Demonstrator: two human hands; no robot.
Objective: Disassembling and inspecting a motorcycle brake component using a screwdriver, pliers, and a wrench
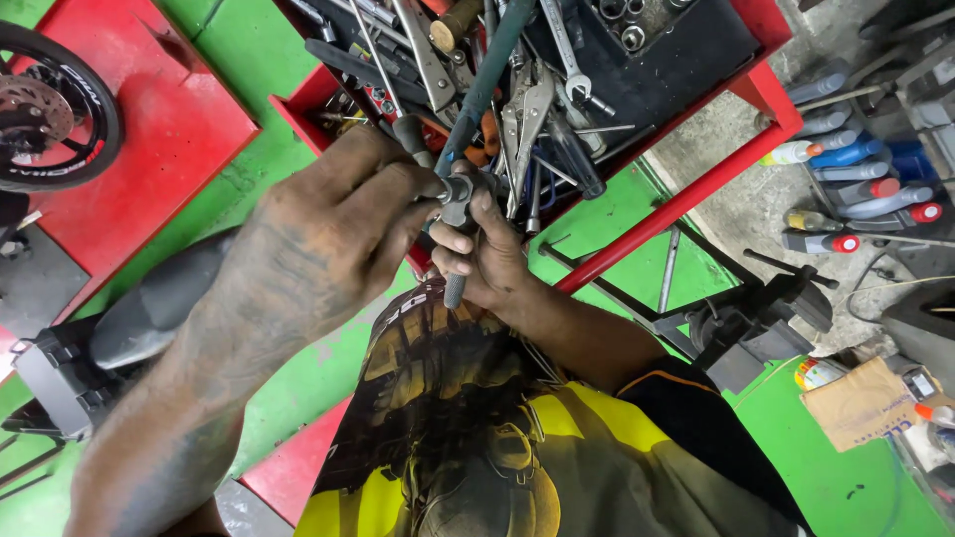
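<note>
Left hand point(318, 239), big and grease-dark across the middle of the view, pinches a small socket point(457, 188) with its fingertips, hard against the near rim of the red tool tray point(756, 94), whose heaped wrenches and pliers point(527, 109) leave little free room. Right hand point(487, 254) sits just beside it, fingers wrapped around a grey ratchet handle point(456, 283) that meets the socket between both hands.

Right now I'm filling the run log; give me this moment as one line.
left hand: pinches socket | right hand: grips ratchet handle | behind: red tool tray, full of wrenches
</note>
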